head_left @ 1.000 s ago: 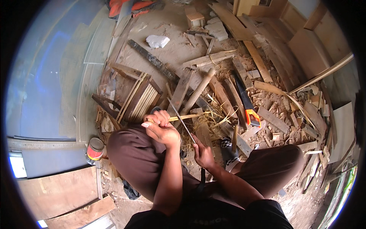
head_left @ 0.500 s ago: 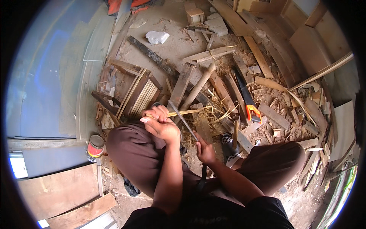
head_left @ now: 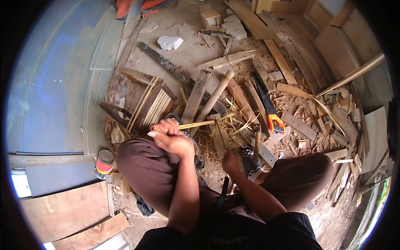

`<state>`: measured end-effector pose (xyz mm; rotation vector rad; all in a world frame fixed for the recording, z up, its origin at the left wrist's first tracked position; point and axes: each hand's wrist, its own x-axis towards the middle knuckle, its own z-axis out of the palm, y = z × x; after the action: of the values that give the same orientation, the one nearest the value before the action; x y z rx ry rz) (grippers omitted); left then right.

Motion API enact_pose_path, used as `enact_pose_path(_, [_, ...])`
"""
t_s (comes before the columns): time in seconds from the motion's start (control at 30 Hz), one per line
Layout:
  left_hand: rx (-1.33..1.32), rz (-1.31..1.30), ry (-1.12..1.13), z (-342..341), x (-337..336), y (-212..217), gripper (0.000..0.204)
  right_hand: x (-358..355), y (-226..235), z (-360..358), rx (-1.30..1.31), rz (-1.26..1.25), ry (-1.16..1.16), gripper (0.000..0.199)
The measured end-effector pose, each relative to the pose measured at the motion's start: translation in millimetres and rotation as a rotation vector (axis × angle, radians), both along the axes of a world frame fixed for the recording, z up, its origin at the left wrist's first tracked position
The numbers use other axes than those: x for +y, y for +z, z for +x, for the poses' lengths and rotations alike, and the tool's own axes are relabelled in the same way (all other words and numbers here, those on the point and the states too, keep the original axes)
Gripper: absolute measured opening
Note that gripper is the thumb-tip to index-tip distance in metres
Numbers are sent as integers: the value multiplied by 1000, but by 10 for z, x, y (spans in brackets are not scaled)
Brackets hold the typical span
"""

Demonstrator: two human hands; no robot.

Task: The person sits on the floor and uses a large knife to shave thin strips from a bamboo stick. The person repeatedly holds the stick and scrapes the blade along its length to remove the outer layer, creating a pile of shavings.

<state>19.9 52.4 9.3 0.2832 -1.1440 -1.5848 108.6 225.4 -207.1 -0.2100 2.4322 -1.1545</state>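
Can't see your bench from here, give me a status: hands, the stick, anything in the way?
Left hand gripping thin wooden stick above knee. Right hand low, blade not clearly visible. Shavings and handsaw lie just ahead.

Pale raw wood stick (head_left: 196, 124); rough scrap planks (head_left: 196, 98); glossy orange plastic saw handle (head_left: 276, 123).

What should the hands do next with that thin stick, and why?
Probably bring the right hand back up to the thin stick. The left hand grips the stick over the knee, its free end sticking out, while the right hand sits low among shavings.
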Motion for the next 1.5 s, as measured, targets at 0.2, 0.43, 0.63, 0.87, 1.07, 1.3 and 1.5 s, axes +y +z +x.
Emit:
enact_pose_path(0.2, [12, -63, -29, 11, 17, -59, 51, -232, 649, -146, -159, -22, 46, 40])
enact_pose_path(0.43, [-8, 9, -39, 2, 29, -9, 50, 52, 11, -105, -97, 58, -6, 36])
enact_pose_path(0.63, [10, -47, -32, 43, -13, -97, 50, -278, 762, -137, -35, -103, 86, 43])
enact_pose_path(0.87, [16, 27, 4, 19, -93, -35, 50, -43, -216, -57, -103, -32, -94, 54])
enact_pose_path(1.07, [31, -24, -47, 13, -21, -78, 50, -264, 67, -101, -48, -249, -207, 43])
enact_pose_path(1.3, [16, -111, -147, 90, -52, -64, 43, -157, 604, -333, -449, -436, -113, 47])
enact_pose_path(1.5, [177, 105, -442, 160, -166, -83, 41, -168, 462, -318, -417, -475, -264, 42])
